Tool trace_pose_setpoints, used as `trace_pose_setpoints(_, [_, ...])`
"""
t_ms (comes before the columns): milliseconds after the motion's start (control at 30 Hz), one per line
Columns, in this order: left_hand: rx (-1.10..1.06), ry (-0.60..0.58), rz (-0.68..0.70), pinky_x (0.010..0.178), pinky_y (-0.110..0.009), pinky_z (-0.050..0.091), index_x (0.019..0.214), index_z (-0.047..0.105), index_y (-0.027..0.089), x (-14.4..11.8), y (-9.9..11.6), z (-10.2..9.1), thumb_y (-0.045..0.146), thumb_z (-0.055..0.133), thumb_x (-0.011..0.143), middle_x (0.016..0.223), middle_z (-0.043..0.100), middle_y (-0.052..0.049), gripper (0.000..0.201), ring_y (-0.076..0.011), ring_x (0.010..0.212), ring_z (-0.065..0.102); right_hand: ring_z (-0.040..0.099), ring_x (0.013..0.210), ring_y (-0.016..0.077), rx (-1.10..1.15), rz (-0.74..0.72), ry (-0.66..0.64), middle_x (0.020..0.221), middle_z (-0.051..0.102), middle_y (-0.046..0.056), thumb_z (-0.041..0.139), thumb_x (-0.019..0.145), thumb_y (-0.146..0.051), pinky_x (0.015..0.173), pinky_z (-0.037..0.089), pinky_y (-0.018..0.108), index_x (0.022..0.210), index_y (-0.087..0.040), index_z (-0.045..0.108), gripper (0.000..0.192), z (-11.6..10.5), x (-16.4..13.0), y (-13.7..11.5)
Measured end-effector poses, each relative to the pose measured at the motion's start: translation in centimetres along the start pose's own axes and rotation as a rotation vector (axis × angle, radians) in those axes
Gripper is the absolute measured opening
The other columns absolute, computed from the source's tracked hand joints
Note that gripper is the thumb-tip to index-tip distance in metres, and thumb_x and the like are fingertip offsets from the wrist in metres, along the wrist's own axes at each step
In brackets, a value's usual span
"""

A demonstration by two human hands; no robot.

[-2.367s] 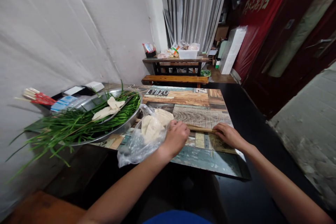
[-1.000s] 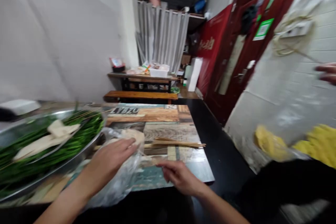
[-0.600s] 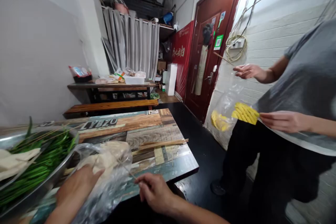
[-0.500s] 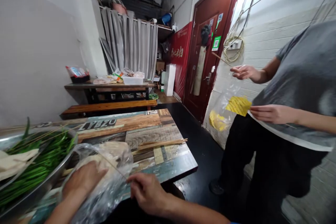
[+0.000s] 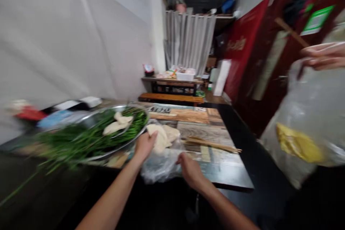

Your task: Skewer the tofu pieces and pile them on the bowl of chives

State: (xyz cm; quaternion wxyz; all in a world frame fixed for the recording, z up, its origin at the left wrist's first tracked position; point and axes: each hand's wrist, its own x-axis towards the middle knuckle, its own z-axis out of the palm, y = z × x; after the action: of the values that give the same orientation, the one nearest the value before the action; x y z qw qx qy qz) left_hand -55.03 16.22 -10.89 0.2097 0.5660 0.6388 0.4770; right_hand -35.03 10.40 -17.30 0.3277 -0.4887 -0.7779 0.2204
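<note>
Head view: pale sheet (image 5: 159, 141), long axis slanting away, just right of the left grip (image 5: 145, 146), which pinches its edge. Farther right, the right grip (image 5: 190, 169) curls beside the plastic bag (image 5: 159, 170); I cannot tell whether it grasps anything.

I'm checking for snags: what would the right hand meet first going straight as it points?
Pointing forward-left, the right hand would likely meet the clear plastic bag first; blur hides whether they touch.
</note>
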Motion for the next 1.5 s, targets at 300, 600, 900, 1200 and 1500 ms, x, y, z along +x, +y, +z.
trace_pose_setpoints(300, [-1.08, -0.014, -0.286, 0.074, -0.03, 0.049, 0.093, 0.061, 0.012, -5.1, 4.3, 0.6, 0.033, 0.066, 0.069, 0.086, 0.069, -0.009, 0.033, -0.0179, 0.078, 0.064, 0.056, 0.047, 0.0146, 0.294, -0.012, 0.088, 0.055, 0.061, 0.0, 0.035, 0.09, -0.036, 0.051, 0.044, 0.023, 0.104, -0.016, 0.053, 0.03, -2.7, -6.1, -1.5])
trace_pose_setpoints(600, [-1.172, 0.041, -0.248, 0.084, -0.034, 0.046, 0.094, 0.061, 0.01, -5.0, 5.1, 1.3, 0.029, 0.07, 0.065, 0.083, 0.069, -0.009, 0.036, -0.0203, 0.086, 0.064, 0.056, 0.04, 0.0152, 0.324, 0.049, -0.102, 0.04, 0.059, 0.0, 0.031, 0.089, -0.044, 0.053, 0.048, 0.025, 0.107, -0.011, 0.062, 0.049, -4.0, -7.7, -1.8])
trace_pose_setpoints(900, [-1.103, 0.081, -0.19, 0.081, -0.032, 0.045, 0.095, 0.06, 0.011, -4.8, 4.8, 1.5, 0.033, 0.068, 0.066, 0.088, 0.069, -0.009, 0.038, -0.0206, 0.089, 0.063, 0.056, 0.04, 0.016, 0.301, 0.04, -0.149, 0.041, 0.061, 0.003, 0.027, 0.089, -0.048, 0.053, 0.047, 0.026, 0.11, -0.01, 0.062, 0.055, -3.8, -7.6, -1.5])
trace_pose_setpoints(1200, [-0.854, 0.121, -0.085, 0.077, -0.028, 0.044, 0.094, 0.064, 0.013, -5.6, 5.1, 1.8, 0.04, 0.063, 0.069, 0.08, 0.069, -0.006, 0.037, -0.0176, 0.078, 0.062, 0.055, 0.039, 0.0156, 0.315, 0.055, -0.181, 0.043, 0.063, 0.003, 0.026, 0.089, -0.049, 0.048, 0.044, 0.023, 0.113, -0.011, 0.06, 0.056, -3.1, -7.8, -0.5])
trace_pose_setpoints(1500, [-0.526, 0.096, -0.035, 0.072, -0.025, 0.045, 0.091, 0.066, 0.014, -6.5, 4.0, 3.1, 0.041, 0.059, 0.073, 0.083, 0.068, -0.006, 0.033, -0.0181, 0.08, 0.061, 0.053, 0.039, 0.0147, 0.341, 0.006, -0.101, 0.043, 0.058, 0.002, 0.026, 0.091, -0.043, 0.046, 0.043, 0.023, 0.112, -0.008, 0.059, 0.052, -2.3, -7.6, -0.2])
